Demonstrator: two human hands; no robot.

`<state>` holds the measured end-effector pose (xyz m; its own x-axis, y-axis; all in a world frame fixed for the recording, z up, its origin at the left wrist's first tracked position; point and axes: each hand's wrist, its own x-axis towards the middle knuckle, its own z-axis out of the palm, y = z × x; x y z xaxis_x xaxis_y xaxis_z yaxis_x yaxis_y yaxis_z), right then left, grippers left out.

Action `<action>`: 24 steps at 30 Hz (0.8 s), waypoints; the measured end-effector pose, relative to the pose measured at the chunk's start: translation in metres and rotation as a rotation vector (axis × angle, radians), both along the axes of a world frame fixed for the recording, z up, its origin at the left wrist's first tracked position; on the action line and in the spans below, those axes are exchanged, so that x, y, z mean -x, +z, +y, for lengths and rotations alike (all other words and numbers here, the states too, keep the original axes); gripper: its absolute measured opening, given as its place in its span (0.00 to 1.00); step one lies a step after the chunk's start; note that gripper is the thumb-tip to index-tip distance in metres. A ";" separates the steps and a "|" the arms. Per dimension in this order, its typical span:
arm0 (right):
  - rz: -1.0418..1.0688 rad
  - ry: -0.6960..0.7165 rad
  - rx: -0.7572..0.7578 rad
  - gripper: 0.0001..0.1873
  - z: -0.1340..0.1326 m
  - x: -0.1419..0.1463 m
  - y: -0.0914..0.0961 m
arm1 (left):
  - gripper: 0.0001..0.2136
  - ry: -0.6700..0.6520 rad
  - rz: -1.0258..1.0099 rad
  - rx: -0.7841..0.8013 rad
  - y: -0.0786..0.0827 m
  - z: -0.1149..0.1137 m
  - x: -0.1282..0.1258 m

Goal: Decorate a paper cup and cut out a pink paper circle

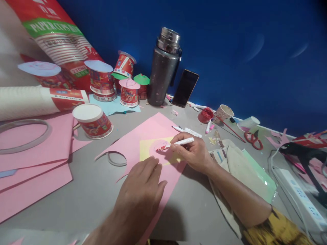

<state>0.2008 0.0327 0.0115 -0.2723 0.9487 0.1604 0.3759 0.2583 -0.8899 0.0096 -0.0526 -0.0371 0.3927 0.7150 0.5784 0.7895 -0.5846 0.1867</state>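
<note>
My right hand (192, 151) is closed round a white marker (182, 142) with a red tip end. The marker's tip meets a drawing of faint curved lines on a small yellow sheet (145, 147). Beneath that sheet lies a large pink paper (155, 126) with a curved piece cut out of its left side. My left hand (143, 183) lies flat with fingers stretched over the lower edge of the yellow sheet and the pink paper. Just beyond my right hand are a dark-tipped marker (178, 129) and a white cap or marker (193, 132).
A dark thermos (163, 71) and a phone (186, 88) stand against the blue wall. Decorated paper cups (93, 122) and pink sheets (33, 177) are on the left. Red scissors (255, 141), a cloth (237, 170) and a power strip (301, 197) lie on the right.
</note>
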 end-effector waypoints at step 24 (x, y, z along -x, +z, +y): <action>0.013 0.029 -0.043 0.09 0.001 0.003 -0.005 | 0.11 -0.003 -0.010 -0.104 0.009 0.002 -0.002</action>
<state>0.1978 0.0336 0.0069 -0.2974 0.9326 0.2044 0.3560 0.3069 -0.8826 0.0121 -0.0511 -0.0282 0.3884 0.6500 0.6532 0.7864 -0.6033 0.1327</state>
